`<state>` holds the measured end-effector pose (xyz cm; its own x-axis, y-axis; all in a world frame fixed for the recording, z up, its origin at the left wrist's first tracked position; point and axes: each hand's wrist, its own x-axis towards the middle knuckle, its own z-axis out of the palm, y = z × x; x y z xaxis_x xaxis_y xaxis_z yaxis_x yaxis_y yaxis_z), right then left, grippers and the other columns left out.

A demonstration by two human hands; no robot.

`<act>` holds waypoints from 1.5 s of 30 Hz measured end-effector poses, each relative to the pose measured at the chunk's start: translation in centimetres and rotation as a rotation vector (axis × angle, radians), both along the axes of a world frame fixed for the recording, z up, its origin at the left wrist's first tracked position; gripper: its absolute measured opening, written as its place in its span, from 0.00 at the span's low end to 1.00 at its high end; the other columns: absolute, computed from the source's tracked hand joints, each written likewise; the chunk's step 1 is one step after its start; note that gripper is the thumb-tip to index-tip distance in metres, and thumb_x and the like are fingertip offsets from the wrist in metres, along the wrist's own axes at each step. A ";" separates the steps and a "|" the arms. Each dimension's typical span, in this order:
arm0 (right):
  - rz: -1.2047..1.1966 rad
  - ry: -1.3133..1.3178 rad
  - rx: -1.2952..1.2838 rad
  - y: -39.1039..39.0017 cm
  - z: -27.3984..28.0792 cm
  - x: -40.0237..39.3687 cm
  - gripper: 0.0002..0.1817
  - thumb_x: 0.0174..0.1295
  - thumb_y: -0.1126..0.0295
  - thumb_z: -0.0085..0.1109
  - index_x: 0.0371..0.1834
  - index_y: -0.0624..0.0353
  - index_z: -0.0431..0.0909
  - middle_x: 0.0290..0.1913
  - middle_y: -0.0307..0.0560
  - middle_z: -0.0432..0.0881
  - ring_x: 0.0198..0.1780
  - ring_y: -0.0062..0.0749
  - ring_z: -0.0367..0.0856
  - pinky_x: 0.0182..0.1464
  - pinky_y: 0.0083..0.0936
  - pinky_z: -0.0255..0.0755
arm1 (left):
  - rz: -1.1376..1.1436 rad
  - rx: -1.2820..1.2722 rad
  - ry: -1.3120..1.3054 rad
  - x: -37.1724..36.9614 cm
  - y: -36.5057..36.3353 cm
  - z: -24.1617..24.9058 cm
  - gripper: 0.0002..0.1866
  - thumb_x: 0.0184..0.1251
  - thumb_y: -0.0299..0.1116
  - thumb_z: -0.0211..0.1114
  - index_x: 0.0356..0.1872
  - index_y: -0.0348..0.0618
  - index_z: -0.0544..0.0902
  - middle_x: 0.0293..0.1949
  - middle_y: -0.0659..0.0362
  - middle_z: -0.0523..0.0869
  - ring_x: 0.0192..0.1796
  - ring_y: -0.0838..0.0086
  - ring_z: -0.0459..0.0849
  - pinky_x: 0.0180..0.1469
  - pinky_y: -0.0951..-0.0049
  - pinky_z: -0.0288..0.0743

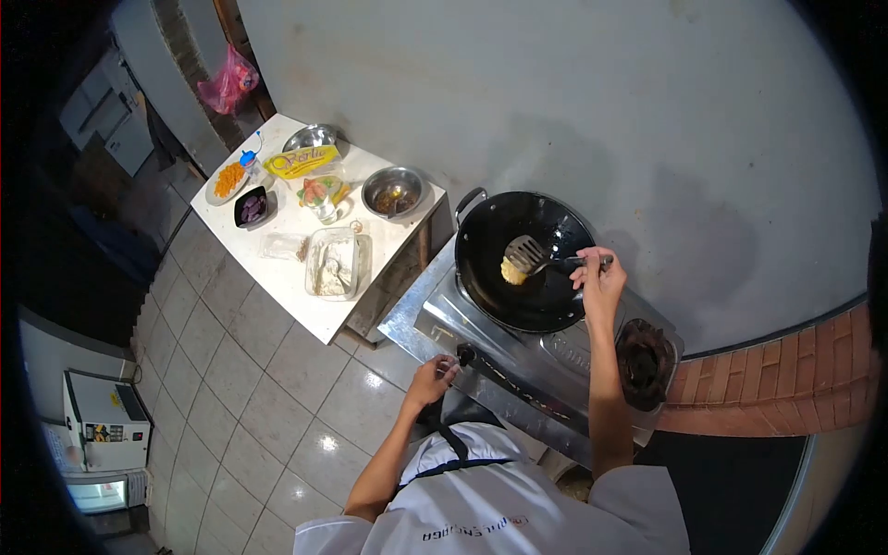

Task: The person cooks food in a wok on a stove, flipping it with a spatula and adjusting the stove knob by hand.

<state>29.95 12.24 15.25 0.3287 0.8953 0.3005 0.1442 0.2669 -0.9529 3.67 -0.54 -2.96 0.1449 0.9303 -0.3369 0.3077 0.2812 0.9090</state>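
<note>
My right hand (pixel 599 276) is closed around the handle of a slotted spatula (pixel 528 252), reaching over the wok's right rim. Beneath the spatula's head a small pale-yellow piece of food (pixel 512 271) lies in the black wok (pixel 504 310). The wok sits on the left burner of a silver gas stove (pixel 564 356). My left hand (pixel 433 379) is low at the stove's front left corner, its fingers curled with the tips right at the black stove knob (pixel 465 354).
On the stove's right is a dark burner (pixel 646 363). A white table (pixel 305 310) to the left bears a metal bowl (pixel 396 192), a glass container (pixel 333 264) of white powder, a black bowl (pixel 251 207) and a plate of orange pieces (pixel 228 181). The grey wall (pixel 555 83) stands close behind.
</note>
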 end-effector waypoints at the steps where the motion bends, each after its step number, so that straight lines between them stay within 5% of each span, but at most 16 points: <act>1: -0.018 0.026 -0.005 -0.5 -0.2 0.3 0.08 0.68 0.75 0.45 0.34 0.69 0.72 0.32 0.47 0.78 0.21 0.20 0.75 0.20 0.15 0.67 | -0.003 -0.013 -0.019 0.0 0.0 0.0 0.17 0.62 0.36 0.64 0.47 0.36 0.77 0.35 0.49 0.85 0.36 0.67 0.86 0.39 0.70 0.77; 5: -0.091 0.054 -0.025 -2.3 -1.1 0.8 0.08 0.68 0.75 0.44 0.35 0.70 0.70 0.33 0.49 0.79 0.20 0.23 0.77 0.19 0.16 0.69 | -0.040 -0.017 -0.005 0.1 0.3 0.3 0.17 0.62 0.36 0.64 0.48 0.36 0.76 0.35 0.49 0.85 0.36 0.68 0.86 0.39 0.70 0.77; 7: -0.100 0.042 -0.049 -2.7 -2.1 1.0 0.08 0.68 0.75 0.44 0.34 0.70 0.70 0.34 0.50 0.80 0.20 0.24 0.78 0.19 0.17 0.70 | -0.051 0.031 -0.025 0.5 0.2 -0.6 0.20 0.65 0.37 0.63 0.52 0.34 0.73 0.35 0.51 0.84 0.31 0.74 0.82 0.30 0.75 0.75; 14: -0.105 0.045 0.018 -2.7 -5.3 0.1 0.05 0.68 0.76 0.44 0.36 0.68 0.67 0.31 0.50 0.79 0.20 0.24 0.78 0.19 0.17 0.70 | -0.012 0.036 -0.023 0.9 0.1 -0.2 0.18 0.63 0.34 0.63 0.49 0.35 0.75 0.34 0.50 0.85 0.34 0.68 0.86 0.37 0.71 0.78; 33: -0.192 -0.316 0.002 -2.4 -5.6 -0.8 0.04 0.69 0.76 0.44 0.37 0.64 0.62 0.31 0.44 0.77 0.21 0.17 0.67 0.23 0.17 0.63 | 0.020 0.002 -0.081 0.8 -0.5 0.8 0.15 0.65 0.33 0.62 0.49 0.37 0.75 0.32 0.55 0.84 0.32 0.77 0.83 0.33 0.77 0.75; 35: -0.194 -0.297 -0.060 -2.7 -4.3 -1.3 0.05 0.68 0.74 0.45 0.38 0.65 0.64 0.31 0.52 0.78 0.35 0.37 0.78 0.40 0.30 0.69 | 0.021 -0.002 -0.089 0.8 -0.5 0.5 0.15 0.65 0.33 0.62 0.49 0.37 0.75 0.32 0.55 0.84 0.32 0.77 0.83 0.33 0.77 0.74; 36: -0.195 -0.298 -0.062 -2.4 -4.7 -1.1 0.05 0.68 0.74 0.45 0.38 0.65 0.64 0.31 0.52 0.78 0.35 0.37 0.78 0.40 0.30 0.69 | 0.019 0.023 -0.100 0.7 -0.5 0.3 0.15 0.65 0.33 0.62 0.49 0.37 0.75 0.32 0.55 0.84 0.32 0.77 0.83 0.33 0.77 0.75; 38: -0.221 -0.366 0.103 -1.9 -5.9 -0.7 0.04 0.68 0.75 0.45 0.36 0.63 0.63 0.30 0.43 0.76 0.21 0.15 0.66 0.23 0.17 0.62 | 0.019 0.048 -0.112 0.7 -0.5 0.0 0.16 0.65 0.32 0.62 0.50 0.36 0.74 0.33 0.54 0.84 0.32 0.77 0.83 0.32 0.77 0.75; 42: -0.231 -0.225 0.028 -2.3 -5.9 -1.5 0.04 0.67 0.76 0.46 0.35 0.63 0.64 0.30 0.43 0.76 0.20 0.16 0.67 0.23 0.17 0.62 | 0.026 0.076 -0.099 0.7 0.0 0.4 0.17 0.65 0.32 0.61 0.52 0.37 0.73 0.33 0.52 0.83 0.32 0.75 0.83 0.33 0.76 0.76; 44: -0.262 -0.285 0.025 -2.4 -6.1 -1.8 0.04 0.68 0.75 0.45 0.35 0.63 0.64 0.30 0.44 0.77 0.19 0.17 0.68 0.22 0.17 0.63 | 0.019 0.076 -0.102 1.0 0.0 0.3 0.17 0.65 0.32 0.61 0.52 0.37 0.73 0.33 0.52 0.83 0.32 0.74 0.84 0.33 0.75 0.76; 45: -0.245 -0.276 -0.051 -2.7 -5.5 -1.9 0.05 0.66 0.74 0.48 0.38 0.65 0.65 0.31 0.48 0.79 0.29 0.30 0.78 0.34 0.25 0.70 | 0.017 0.089 -0.108 1.0 -0.1 0.3 0.18 0.65 0.32 0.62 0.53 0.37 0.73 0.33 0.52 0.83 0.32 0.73 0.84 0.33 0.75 0.76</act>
